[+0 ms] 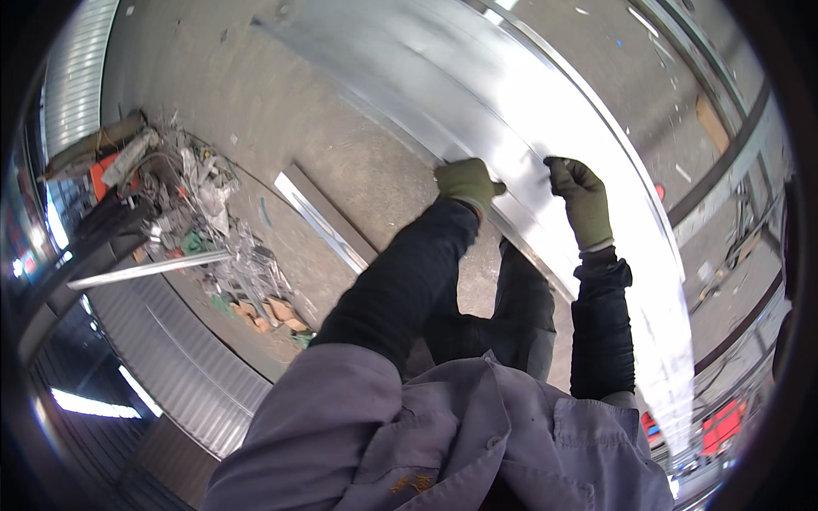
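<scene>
A long, shiny sheet metal panel [511, 111] runs from the far left down to the near right in front of me. My left hand [469, 183], in an olive green work glove, is closed on the panel's near edge, with the thumb toward the right. Over the panel's bright surface, my right hand [584, 204] wears the same kind of glove. Its fingers are curled and pinched together at the tips; whatever they hold, if anything, is too small to make out. Dark sleeves cover both forearms.
A heap of scrap [200, 196] with plastic, rags and cardboard lies on the concrete floor at the left. A metal strip [319, 217] rests nearer my left arm. Corrugated metal [179, 349] stands at lower left. Steel rails [724, 170] run along the right, with red items [722, 426] below.
</scene>
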`<control>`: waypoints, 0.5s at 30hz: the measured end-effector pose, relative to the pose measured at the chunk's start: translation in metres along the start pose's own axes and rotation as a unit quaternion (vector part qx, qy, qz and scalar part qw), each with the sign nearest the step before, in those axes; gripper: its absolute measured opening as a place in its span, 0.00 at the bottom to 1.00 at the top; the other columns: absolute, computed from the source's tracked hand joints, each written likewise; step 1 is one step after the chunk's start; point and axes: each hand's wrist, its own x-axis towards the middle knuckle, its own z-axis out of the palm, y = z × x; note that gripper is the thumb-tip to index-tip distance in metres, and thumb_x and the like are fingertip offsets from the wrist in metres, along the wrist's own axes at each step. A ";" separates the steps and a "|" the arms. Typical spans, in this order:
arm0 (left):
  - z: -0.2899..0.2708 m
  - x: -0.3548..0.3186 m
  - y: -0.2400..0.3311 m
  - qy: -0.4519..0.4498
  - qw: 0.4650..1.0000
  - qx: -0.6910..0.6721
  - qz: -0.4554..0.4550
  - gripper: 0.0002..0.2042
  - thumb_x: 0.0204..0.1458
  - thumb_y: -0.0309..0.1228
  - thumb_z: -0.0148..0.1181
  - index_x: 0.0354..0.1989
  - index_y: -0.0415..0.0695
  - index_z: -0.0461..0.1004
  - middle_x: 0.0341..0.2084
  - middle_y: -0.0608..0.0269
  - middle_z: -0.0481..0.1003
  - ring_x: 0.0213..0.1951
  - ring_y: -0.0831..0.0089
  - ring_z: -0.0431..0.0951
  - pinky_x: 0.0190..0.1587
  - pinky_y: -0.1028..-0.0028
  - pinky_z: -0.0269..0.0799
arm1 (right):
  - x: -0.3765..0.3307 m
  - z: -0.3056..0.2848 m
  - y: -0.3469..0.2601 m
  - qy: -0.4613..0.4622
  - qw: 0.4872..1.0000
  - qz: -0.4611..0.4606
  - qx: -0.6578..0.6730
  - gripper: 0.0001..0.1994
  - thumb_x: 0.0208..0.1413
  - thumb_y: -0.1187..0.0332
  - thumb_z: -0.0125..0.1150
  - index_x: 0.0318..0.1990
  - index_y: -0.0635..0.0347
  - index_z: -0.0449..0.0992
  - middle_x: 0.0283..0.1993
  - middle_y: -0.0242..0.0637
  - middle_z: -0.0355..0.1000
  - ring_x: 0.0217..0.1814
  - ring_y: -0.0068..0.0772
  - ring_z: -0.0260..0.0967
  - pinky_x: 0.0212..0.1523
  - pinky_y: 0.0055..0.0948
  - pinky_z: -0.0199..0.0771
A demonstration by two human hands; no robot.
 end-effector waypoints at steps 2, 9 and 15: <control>0.002 0.000 -0.004 -0.022 0.999 -0.042 0.018 0.30 0.46 0.66 0.73 0.40 0.50 0.88 0.39 0.56 0.87 0.46 0.59 0.88 0.48 0.61 0.78 | 0.035 0.046 -0.028 -0.025 0.999 -0.021 0.040 0.14 0.71 0.61 0.65 0.51 0.64 0.84 0.38 0.27 0.79 0.36 0.16 0.70 0.40 0.20 0.74; 0.028 -0.009 0.003 0.094 0.980 -0.162 0.072 0.15 0.56 0.50 0.69 0.40 0.51 0.87 0.37 0.63 0.85 0.44 0.63 0.85 0.49 0.61 0.74 | 0.148 0.213 -0.090 -0.104 0.987 -0.116 -0.038 0.15 0.72 0.62 0.61 0.54 0.64 0.82 0.42 0.35 0.84 0.38 0.22 0.78 0.42 0.24 0.80; 0.169 0.040 0.052 0.234 0.969 -0.072 0.021 0.13 0.68 0.43 0.51 0.45 0.57 0.84 0.40 0.64 0.85 0.48 0.62 0.83 0.54 0.48 0.68 | 0.194 0.339 -0.139 -0.148 0.969 -0.151 -0.126 0.15 0.72 0.65 0.62 0.58 0.62 0.82 0.47 0.37 0.84 0.46 0.25 0.79 0.52 0.24 0.79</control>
